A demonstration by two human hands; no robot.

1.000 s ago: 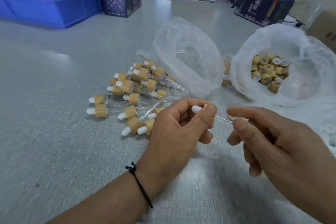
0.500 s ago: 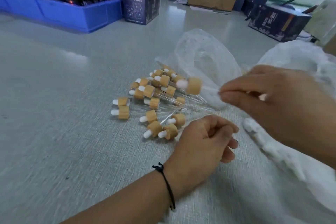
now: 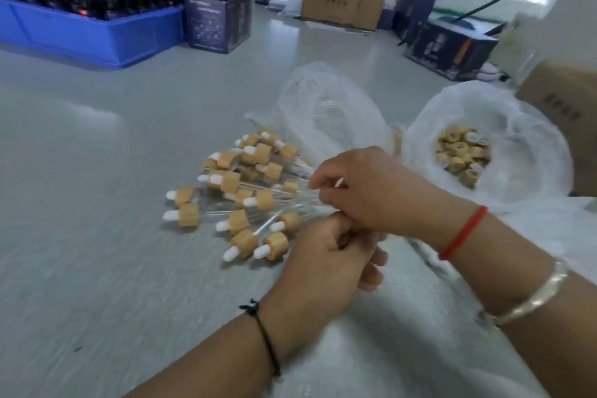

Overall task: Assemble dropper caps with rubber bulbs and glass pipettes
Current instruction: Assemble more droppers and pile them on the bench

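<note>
Your right hand hangs over the near edge of the pile of finished droppers, the tan wood-look caps with white rubber bulbs and clear glass pipettes, its fingertips pinched together at the pipette ends; motion blur hides whether they grip a pipette or merely touch the heap, so that cannot be told. Your left hand sits just beneath it, touching it, fingers curled loosely inward, and nothing can be made out inside them.

Ahead and to the right of your right hand lies the open white plastic bag of loose tan caps; directly ahead of it lies a second, translucent plastic bag in which a few clear glass pipettes show faintly.

By the look of it, you are between units: one dropper goes to the pile and the next is not yet started. The next move probably calls for reaching right to the cap bag for a fresh cap, then drawing a single pipette gently, since the glass rods lie crossed over one another on the grey counter.
</note>
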